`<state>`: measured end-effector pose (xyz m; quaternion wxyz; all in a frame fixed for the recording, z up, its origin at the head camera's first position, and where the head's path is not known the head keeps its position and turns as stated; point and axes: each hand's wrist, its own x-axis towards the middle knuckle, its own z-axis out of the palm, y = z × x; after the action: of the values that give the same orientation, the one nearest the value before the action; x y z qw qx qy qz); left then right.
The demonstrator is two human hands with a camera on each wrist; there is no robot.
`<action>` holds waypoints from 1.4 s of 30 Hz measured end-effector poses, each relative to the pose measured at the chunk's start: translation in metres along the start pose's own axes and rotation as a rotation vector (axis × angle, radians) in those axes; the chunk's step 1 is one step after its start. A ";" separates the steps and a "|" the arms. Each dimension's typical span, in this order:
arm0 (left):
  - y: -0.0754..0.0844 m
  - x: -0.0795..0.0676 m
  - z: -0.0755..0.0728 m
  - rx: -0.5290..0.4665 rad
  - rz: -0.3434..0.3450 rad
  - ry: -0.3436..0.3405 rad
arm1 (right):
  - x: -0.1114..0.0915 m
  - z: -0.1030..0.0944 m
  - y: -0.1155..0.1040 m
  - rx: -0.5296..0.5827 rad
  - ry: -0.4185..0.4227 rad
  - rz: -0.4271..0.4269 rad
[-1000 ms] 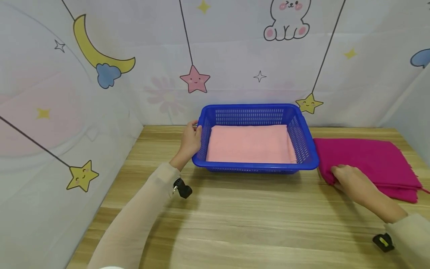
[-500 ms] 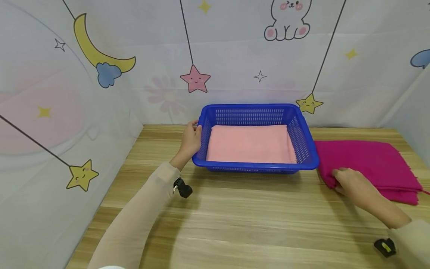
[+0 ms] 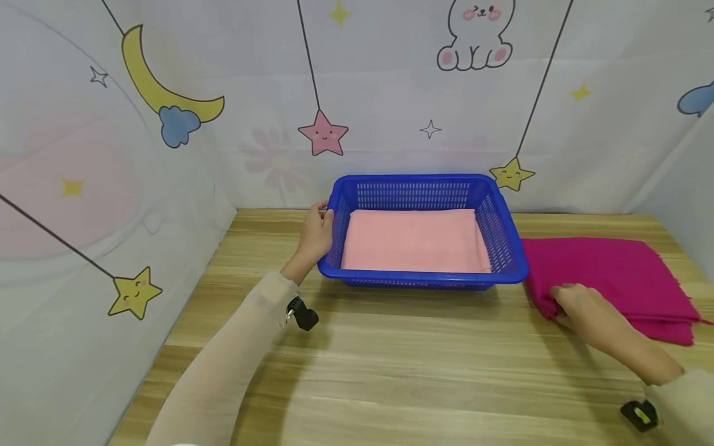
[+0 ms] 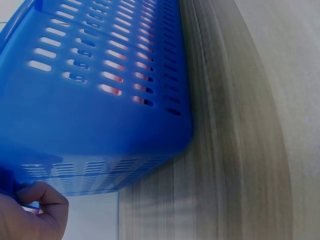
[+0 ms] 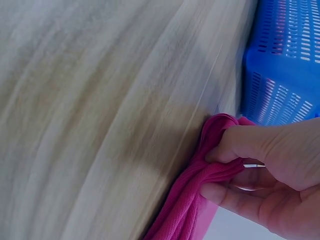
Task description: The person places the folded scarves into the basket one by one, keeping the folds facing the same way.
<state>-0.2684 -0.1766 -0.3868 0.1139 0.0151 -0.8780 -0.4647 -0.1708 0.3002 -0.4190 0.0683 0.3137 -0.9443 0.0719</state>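
Observation:
A blue plastic basket point(image 3: 424, 277) with slotted walls stands toward the back of the table, a folded pink cloth point(image 3: 415, 240) lying flat inside it. My left hand point(image 3: 316, 234) grips the basket's left rim; in the left wrist view its curled fingers point(image 4: 47, 202) hook the edge. To the right of the basket lies a folded magenta cloth point(image 3: 608, 266). Its near left corner is pinched by my right hand point(image 3: 591, 319). In the right wrist view, the thumb point(image 5: 235, 145) and fingers squeeze the bunched layers of the magenta cloth point(image 5: 185, 200).
The wood-grain table point(image 3: 401, 365) carries both things. Behind it hangs a white backdrop point(image 3: 385, 80) printed with stars, a moon and an animal, close to the basket's back. More printed fabric point(image 3: 72, 235) borders the left side. The magenta cloth lies right beside the basket's right side.
The magenta cloth and my right hand have shifted slightly toward the near side of the table. My left hand and the basket have stayed in place.

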 end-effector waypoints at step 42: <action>0.001 -0.001 0.000 -0.011 -0.013 -0.008 | -0.016 -0.002 -0.015 -0.036 0.007 -0.027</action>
<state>-0.2669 -0.1764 -0.3862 0.1075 0.0185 -0.8759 -0.4701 -0.1494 0.2979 -0.4185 0.0784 0.3251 -0.9408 0.0551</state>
